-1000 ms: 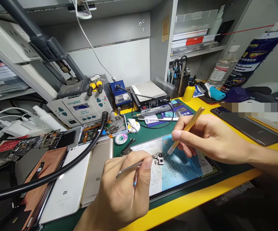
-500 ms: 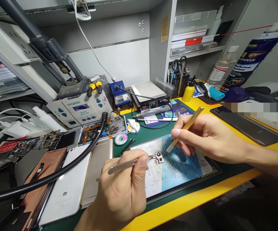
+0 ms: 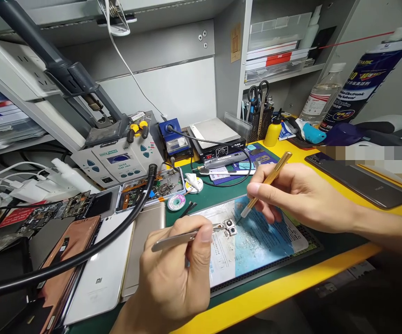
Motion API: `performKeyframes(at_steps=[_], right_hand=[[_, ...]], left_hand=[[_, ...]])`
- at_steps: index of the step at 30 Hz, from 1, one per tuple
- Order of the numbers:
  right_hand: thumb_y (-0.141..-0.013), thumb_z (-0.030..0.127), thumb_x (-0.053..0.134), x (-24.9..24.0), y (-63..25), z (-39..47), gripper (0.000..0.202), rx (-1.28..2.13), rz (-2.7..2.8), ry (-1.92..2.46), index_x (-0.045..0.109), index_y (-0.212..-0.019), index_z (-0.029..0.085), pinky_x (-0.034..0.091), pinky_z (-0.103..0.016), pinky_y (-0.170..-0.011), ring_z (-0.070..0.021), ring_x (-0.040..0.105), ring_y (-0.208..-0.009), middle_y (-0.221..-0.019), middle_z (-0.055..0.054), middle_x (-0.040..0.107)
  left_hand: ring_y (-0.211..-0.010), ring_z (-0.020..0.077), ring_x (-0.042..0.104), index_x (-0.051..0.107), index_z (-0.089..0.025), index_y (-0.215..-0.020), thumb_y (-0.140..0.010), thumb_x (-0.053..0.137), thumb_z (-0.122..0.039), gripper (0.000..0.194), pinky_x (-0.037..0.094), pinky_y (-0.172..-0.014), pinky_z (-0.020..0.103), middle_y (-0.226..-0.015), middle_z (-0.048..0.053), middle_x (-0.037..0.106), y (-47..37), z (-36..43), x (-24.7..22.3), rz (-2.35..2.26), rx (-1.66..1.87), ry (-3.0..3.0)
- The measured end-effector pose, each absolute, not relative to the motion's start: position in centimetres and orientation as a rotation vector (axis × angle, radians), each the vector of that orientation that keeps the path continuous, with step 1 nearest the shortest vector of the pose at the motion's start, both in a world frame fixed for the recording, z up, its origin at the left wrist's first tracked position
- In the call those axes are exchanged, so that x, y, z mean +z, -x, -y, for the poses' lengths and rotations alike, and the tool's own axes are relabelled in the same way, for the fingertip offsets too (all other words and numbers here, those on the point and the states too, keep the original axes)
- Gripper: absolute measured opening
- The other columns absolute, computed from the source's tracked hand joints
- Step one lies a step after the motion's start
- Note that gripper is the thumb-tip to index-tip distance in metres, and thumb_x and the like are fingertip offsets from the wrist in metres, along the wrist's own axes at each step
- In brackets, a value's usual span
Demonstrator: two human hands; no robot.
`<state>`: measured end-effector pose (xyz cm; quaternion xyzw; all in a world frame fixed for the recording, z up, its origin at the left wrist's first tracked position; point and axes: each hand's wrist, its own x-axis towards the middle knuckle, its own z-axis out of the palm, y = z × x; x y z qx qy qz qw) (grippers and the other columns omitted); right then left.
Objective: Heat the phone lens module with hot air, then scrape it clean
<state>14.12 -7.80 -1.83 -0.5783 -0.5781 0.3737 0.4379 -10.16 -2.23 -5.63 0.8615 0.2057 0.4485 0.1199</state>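
Note:
My left hand (image 3: 178, 264) is closed round metal tweezers (image 3: 176, 240), whose tips reach the left side of a small camera module (image 3: 230, 226). The module, with two lenses, lies on a white and blue printed sheet (image 3: 266, 246). In my right hand (image 3: 291, 195) a gold pen-shaped tool (image 3: 269, 178) is pinched between thumb and fingers. Its pale lower end, with a thin tip, points down just right of the module. Whether that tip touches the module I cannot tell.
Phones (image 3: 98, 273) lie at the left under a black hose (image 3: 117, 227). Behind are a parts tray (image 3: 159, 188), a solder spool (image 3: 176, 202), a grey station (image 3: 117, 160) and a yellow bottle (image 3: 273, 133). A dark phone (image 3: 360, 181) rests at the right.
The view has shifted slightly. My left hand has moved a little, and the tweezers now show more clearly at the module's left side. My right hand's tool has tilted slightly.

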Motion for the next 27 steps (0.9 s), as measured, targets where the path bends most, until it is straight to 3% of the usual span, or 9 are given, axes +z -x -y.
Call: performKeyframes(at_steps=[11,18,27], right_hand=[[-0.089,0.055,0.079,-2.4,-14.6,7.3,0.041,0.992,1.321,1.372,0.06,-0.078,0.021,0.046,-0.024,-0.045,-0.0143,0.059,-0.045,-0.052,0.001,0.063],[-0.093,0.048,0.076,-2.8,-14.4,7.4,0.036,1.043,1.375,1.348,0.058,-0.078,0.021,0.046,-0.022,-0.046,-0.0123,0.056,-0.044,-0.05,0.003,0.062],[-0.095,0.043,0.072,-2.9,-14.3,7.5,0.031,0.984,1.456,1.337,0.057,-0.079,0.021,0.046,-0.022,-0.048,-0.0129,0.057,-0.046,-0.05,0.005,0.061]], left_hand=[[-0.065,0.0142,0.07,0.069,-0.018,-0.095,-0.098,0.056,-0.009,0.015,0.053,-0.064,0.03,-0.082,0.001,0.074,10.9,1.2,-5.0,-0.648,1.321,-2.539],[-0.064,0.0144,0.067,0.066,-0.018,-0.087,-0.099,0.053,-0.01,0.019,0.051,-0.062,0.029,-0.078,0.002,0.072,10.6,0.7,-4.4,-0.583,1.245,-2.574],[-0.075,0.0176,0.069,0.066,-0.018,-0.092,-0.098,0.054,-0.014,0.015,0.054,-0.071,0.032,-0.084,0.004,0.072,10.7,0.6,-4.1,-0.57,1.153,-2.599]])
